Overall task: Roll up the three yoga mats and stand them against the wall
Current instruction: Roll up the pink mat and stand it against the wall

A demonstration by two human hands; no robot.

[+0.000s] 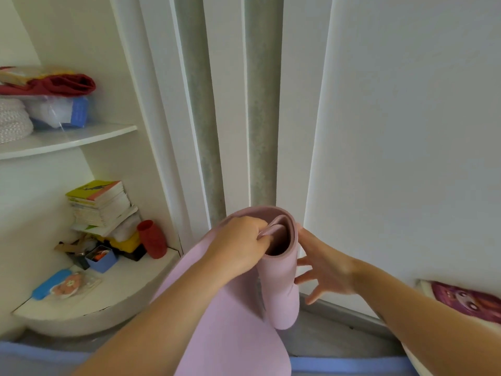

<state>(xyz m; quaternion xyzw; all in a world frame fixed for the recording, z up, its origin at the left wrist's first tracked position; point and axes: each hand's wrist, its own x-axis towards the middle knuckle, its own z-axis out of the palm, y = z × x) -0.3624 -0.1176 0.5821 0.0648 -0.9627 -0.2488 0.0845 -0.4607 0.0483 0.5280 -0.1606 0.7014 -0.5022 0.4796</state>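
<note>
A person's two bare arms reach forward to a pink yoga mat (279, 289), seen from above. The mat is partly rolled into an upright tube, open at the top. Its loose remainder falls away from the tube to the lower left, in a wide sheet under the left forearm.

The left hand (238, 245) is at the tube's top rim. Its fingers curl over the edge and pinch the inner layers of the roll. The right hand (325, 264) is on the tube's right side, released, with fingers straight and spread and the tips against the outer wrap.

Whether the tube's bottom end rests on the grey floor cannot be told.

Directly behind the tube stand tall white door panels (393, 131). Below the tube, along the bottom edge, lies a strip of blue mat (347, 365).

Well to the left of the tube are curved white shelves (113, 299). The lower shelf holds a stack of books (100, 204), a red vase (152, 238) and a small blue box (101, 259).
</note>
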